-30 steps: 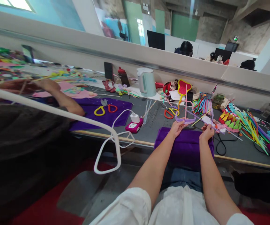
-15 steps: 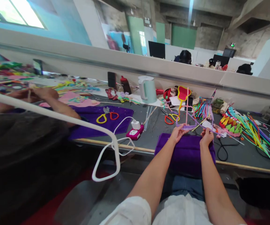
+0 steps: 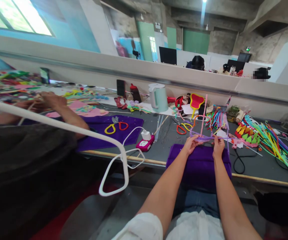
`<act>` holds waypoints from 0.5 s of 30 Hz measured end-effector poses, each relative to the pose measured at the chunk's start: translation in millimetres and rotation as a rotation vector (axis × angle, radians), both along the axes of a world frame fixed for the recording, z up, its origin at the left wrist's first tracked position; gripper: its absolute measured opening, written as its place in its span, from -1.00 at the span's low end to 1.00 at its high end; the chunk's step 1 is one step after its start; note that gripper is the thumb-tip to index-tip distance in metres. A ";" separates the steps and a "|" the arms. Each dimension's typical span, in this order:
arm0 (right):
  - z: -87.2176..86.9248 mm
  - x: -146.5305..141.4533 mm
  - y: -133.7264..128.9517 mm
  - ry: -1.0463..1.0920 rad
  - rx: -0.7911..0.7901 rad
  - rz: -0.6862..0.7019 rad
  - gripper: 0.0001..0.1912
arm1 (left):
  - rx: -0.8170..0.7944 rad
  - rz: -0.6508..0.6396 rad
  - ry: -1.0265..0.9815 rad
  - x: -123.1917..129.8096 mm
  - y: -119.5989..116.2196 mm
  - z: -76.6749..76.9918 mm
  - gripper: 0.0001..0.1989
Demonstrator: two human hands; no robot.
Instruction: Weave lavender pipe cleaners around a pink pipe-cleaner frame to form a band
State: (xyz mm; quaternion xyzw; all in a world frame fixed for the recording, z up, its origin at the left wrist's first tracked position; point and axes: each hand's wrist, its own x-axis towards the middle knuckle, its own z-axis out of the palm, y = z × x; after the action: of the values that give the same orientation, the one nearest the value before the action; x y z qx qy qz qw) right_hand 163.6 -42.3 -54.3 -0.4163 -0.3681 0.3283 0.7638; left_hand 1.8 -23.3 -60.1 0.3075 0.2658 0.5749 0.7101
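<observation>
Pinching a fuzzy purple frame [image 3: 206, 139], the left hand [image 3: 192, 145] has its fingers closed. The right hand [image 3: 218, 146] looks closed on a thin purple strip [image 3: 225, 137], but it's small to see. The frame, with its pink stick [image 3: 204, 115], is just past the purple cloth [image 3: 198, 164].

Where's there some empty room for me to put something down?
Bare tabletop shows between the pink socket and the folded purple cloth. Another patch lies by the front edge, between the black cord and colourful sticks. It's crowded behind the left hand, where scissors lie, and around the kettle.
</observation>
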 end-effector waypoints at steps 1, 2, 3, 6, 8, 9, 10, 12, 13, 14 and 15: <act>1.3 -1.7 -1.5 -0.026 0.006 0.022 -0.65 | 0.002 -0.007 0.003 -0.1 -0.2 0.5 -0.81; 2.4 -3.0 -2.8 -0.049 0.008 0.045 -0.65 | 0.006 -0.012 0.006 -0.2 -0.4 0.9 -0.81; 3.1 -3.9 -4.0 -0.067 0.007 0.068 -0.66 | 0.011 -0.013 0.009 -0.2 -0.6 1.4 -0.81; 4.1 -4.8 -6.3 -0.103 -0.005 0.116 -0.67 | 0.024 0.006 0.015 0.3 -0.9 2.9 -0.82; 5.4 -5.3 -7.5 -0.122 -0.016 0.097 -0.67 | 0.009 0.044 0.015 1.5 -0.6 3.6 -0.82; 6.7 -5.8 -8.4 -0.134 -0.021 0.076 -0.67 | -0.004 0.072 0.013 2.5 -0.3 3.8 -0.82; 8.4 -6.6 -9.4 -0.150 -0.025 0.054 -0.68 | -0.014 0.102 0.011 3.8 0.2 3.7 -0.82; 12.7 -8.6 -12.1 -0.181 -0.022 0.016 -0.70 | -0.008 0.159 0.015 7.2 1.4 2.9 -0.80; 14.9 -9.8 -13.7 -0.190 -0.016 -0.001 -0.71 | 0.011 0.183 0.026 9.2 2.0 2.3 -0.79; 16.8 -10.9 -15.3 -0.194 -0.009 -0.017 -0.73 | 0.031 0.214 0.044 11.3 2.4 1.6 -0.77; 18.3 -11.9 -16.9 -0.196 0.000 -0.032 -0.74 | 0.049 0.258 0.069 13.5 2.5 0.9 -0.75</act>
State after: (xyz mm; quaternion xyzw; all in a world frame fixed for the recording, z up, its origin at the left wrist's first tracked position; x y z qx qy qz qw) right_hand 151.7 -59.3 -36.0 -0.4522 -0.4346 0.2735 0.7293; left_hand 15.2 -20.8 -59.2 0.3077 0.3132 0.6568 0.6130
